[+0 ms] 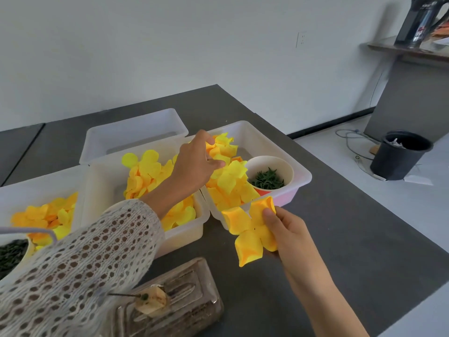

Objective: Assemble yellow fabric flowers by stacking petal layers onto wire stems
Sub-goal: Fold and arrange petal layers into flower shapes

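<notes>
Head view, one moment. Left hand (194, 161): reaches into the right-hand bin (301, 173), fingers (209, 139) pinched shut on a yellow petal piece (220, 144) atop the loose heap. Right hand (289, 229): fingers closed on a four-lobed petal layer (247, 229), held clear above the surface (340, 227) just in front of that bin.

Risks, as judged: petals cling, so the pinch may lift several at once; the held layer may crumple or slip, since it is gripped at one lobe only; the sleeve (85, 251) may sweep petals out of the middle bin (184, 229).

Count: four white bins, three holding petals, one (136, 127) seemingly bare; one paper cup (269, 173) of green pieces; one wire stem (126, 295) lying on a brown tray (189, 310).
</notes>
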### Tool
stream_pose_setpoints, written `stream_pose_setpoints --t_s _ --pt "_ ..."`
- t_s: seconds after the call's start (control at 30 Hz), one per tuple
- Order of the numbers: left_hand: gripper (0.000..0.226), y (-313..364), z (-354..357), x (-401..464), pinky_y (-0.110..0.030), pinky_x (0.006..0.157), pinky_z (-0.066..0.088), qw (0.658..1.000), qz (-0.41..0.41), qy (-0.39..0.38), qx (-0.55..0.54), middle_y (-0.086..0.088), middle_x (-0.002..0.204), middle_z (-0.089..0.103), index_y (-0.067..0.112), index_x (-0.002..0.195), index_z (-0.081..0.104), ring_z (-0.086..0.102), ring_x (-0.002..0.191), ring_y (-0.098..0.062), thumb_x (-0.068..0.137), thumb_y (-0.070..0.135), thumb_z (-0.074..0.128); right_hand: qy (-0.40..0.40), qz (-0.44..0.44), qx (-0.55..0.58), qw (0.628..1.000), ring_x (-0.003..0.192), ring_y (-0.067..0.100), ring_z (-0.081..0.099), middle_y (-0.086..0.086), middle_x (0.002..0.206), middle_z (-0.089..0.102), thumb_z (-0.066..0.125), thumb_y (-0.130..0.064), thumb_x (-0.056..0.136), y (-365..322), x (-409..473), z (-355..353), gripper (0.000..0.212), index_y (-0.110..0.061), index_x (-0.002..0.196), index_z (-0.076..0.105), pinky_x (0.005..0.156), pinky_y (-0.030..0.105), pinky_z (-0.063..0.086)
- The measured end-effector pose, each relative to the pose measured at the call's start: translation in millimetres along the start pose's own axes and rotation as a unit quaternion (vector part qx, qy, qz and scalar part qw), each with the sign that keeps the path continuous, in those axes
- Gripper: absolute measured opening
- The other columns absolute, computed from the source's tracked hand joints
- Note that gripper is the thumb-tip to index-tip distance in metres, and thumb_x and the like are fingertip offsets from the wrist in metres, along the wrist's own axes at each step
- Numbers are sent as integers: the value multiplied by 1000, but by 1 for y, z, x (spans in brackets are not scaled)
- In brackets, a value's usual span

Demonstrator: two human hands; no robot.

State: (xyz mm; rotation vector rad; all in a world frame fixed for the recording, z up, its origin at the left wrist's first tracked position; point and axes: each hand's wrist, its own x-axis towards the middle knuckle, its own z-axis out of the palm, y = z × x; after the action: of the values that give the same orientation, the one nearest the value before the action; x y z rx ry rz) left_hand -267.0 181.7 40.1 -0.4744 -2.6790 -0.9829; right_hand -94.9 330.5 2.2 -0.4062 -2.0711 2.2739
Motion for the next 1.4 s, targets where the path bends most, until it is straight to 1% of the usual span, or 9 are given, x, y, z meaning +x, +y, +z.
stream_pose_setpoints --t_s 0.17,0.27,0.4,0.53,0.7,0.83,0.93,1.17,1.4 --pt "72 7 -11 -3 -30 85 45 992 -43 -115 1 -10 130 61 21 141 34 59 115 -27 84 45 71 -15 -7 55 998 71 16 61 7 89 71 49 -25 98 -1 -9 7 19 -20 101 67 60 28 49" --pt "62 24 -37 -13 -27 91 37 989 -43 -143 4 -5 144 49 21 144 35 47 131 -21 94 53 50 -33 2 115 993 74 12 66 0 93 74 56 -25 90 -1 -10 5 22 -18 107 67 58 25 51" --pt "50 52 -80 -52 -22 97 43 981 0 -194 -26 19 129 59 33 126 57 53 122 -2 87 62 43 -47 19 213 976 76 12 71 5 96 75 57 -26 79 -4 -13 8 37 -8 110 65 57 20 53" --pt "71 68 -104 -103 -20 88 49 967 -60 -240 -57 30 105 62 45 127 51 61 96 10 63 74 46 -54 16 279 959 79 15 72 8 99 74 59 -23 78 -9 -19 20 36 -4 109 65 59 20 54" --pt "34 67 -106 -144 -11 69 42 972 -76 -200 -94 28 87 64 46 111 57 59 77 8 78 52 64 -88 -1 304 949 89 19 72 9 106 73 59 -23 79 -20 -32 30 36 -7 111 66 64 22 56" --pt "17 65 -98 -164 -18 64 43 981 -100 -63 -153 19 73 60 42 100 66 56 66 -1 86 32 62 -142 3 223 964 61 16 62 8 83 69 66 -34 72 -28 -45 29 33 -10 93 72 50 25 51" --pt "21 65 -91 -180 -36 73 52 974 -142 17 -176 7 79 67 36 97 69 61 75 -12 91 22 54 -172 6 112 979 50 16 48 8 63 57 67 -28 77 -28 -56 27 18 -11 78 72 47 23 44" --pt "13 85 -78 -219 -11 60 44 972 -115 86 -186 21 85 64 39 93 63 59 71 -3 90 35 52 -148 -49 31 987 55 20 46 10 62 56 57 -9 91 -24 -84 14 14 -2 84 67 54 29 40" --pt "27 95 -44 -230 -37 78 55 909 -134 109 -380 7 98 73 33 106 66 68 89 -15 90 11 66 -93 -81 -4 992 54 17 48 9 62 56 57 -10 91 -14 -104 -2 13 -1 85 65 55 31 41"
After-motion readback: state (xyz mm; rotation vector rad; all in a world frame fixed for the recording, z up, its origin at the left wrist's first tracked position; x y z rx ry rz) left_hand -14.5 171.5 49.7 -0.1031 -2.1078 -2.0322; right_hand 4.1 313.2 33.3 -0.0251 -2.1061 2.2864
